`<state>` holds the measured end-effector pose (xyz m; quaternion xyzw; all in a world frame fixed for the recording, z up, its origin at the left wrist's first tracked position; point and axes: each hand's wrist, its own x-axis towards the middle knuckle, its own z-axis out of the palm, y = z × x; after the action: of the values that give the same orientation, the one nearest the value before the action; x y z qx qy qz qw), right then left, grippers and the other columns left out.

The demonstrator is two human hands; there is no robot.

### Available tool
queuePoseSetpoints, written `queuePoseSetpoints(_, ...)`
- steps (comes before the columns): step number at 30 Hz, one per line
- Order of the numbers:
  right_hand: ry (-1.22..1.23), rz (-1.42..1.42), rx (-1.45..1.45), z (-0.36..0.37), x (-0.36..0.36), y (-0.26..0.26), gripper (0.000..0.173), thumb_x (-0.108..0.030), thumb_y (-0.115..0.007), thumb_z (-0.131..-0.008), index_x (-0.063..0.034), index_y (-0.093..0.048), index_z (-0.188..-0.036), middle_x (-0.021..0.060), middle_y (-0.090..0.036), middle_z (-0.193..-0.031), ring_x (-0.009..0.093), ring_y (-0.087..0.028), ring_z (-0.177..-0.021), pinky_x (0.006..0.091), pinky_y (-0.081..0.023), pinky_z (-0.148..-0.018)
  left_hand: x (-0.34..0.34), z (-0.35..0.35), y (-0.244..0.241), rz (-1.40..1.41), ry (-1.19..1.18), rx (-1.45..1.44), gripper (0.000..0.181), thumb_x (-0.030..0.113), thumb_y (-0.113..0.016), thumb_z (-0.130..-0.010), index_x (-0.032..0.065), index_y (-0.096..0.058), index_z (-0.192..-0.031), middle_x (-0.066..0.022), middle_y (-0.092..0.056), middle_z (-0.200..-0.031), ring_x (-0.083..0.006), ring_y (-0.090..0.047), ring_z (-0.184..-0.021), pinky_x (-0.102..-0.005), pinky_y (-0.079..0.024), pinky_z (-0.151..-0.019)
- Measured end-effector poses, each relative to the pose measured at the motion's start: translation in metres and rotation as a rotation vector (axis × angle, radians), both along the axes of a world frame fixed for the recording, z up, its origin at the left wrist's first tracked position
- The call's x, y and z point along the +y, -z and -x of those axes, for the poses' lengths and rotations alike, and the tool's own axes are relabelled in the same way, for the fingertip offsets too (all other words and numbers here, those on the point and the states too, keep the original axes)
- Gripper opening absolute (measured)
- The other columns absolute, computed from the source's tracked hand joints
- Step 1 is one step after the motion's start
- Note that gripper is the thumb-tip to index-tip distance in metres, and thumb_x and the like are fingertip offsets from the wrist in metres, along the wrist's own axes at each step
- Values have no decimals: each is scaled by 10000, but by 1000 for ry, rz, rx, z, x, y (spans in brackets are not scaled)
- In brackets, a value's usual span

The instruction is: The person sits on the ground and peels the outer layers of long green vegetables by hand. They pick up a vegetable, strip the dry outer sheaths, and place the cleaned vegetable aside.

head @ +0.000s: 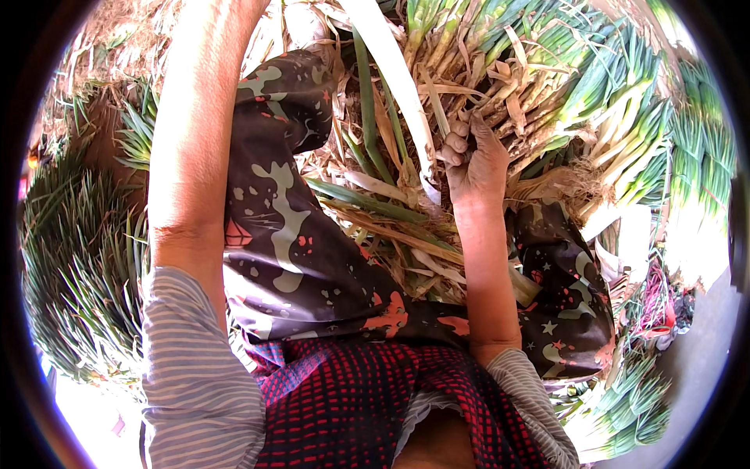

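Observation:
My left arm reaches up past the top edge, so my left hand is out of view. My right hand [473,153] has its fingers curled around the lower end of a dry leaf strip [435,104]. Just left of these fingers, a long white stalk [404,82], likely a leek or large green onion, runs down from the top edge. Its brownish lower end hangs near my wrist, over a heap of peeled leaves [404,234] between my knees. Beyond the hand lie unpeeled stalks with withered brown leaves [515,111].
Bundles of trimmed green onions [630,135] line the right side, with more at lower right [627,410]. Dense green tops [82,264] stand at left. Tangled pink string [656,299] lies by the grey floor [706,346]. My knees in patterned trousers [281,193] flank the heap.

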<state>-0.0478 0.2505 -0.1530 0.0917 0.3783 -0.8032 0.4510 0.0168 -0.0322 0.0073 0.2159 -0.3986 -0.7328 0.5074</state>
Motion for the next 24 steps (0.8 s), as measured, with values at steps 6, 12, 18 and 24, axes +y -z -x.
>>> queuePoseSetpoints(6,-37,-241,320,-5,3,16,181,-166,-605,-899,12,-590,-930,21,-543,-728,74,-435,-573,197,-347,-477,-5,-3,-1,5,8,-2,260,151,-568,-894,-16,-495,-1078,-176,-580,-818,-264,-582,-612,-359,-501,-455)
queuePoseSetpoints(12,-113,-251,711,-9,11,43,320,-255,-618,-895,44,-610,-1008,47,-598,-801,71,-495,-646,216,-402,-544,4,-1,-2,9,-74,16,268,141,-606,-873,-13,-509,-1070,-169,-592,-841,-258,-586,-620,-369,-506,-468)
queuePoseSetpoints(18,-401,-270,1048,-26,8,15,470,-347,-727,-780,23,-611,-1045,134,-633,-884,217,-600,-793,309,-474,-715,0,-4,-3,22,-53,-27,257,144,-621,-869,-10,-525,-1051,-150,-608,-819,-246,-590,-596,-361,-511,-460)
queuePoseSetpoints(24,-389,-255,1429,-33,7,29,405,-189,-772,-765,47,-600,-1044,88,-633,-877,116,-610,-746,266,-508,-643,2,-4,-5,22,-58,-8,246,139,-612,-874,-10,-525,-1049,-148,-614,-822,-238,-592,-585,-352,-512,-445)
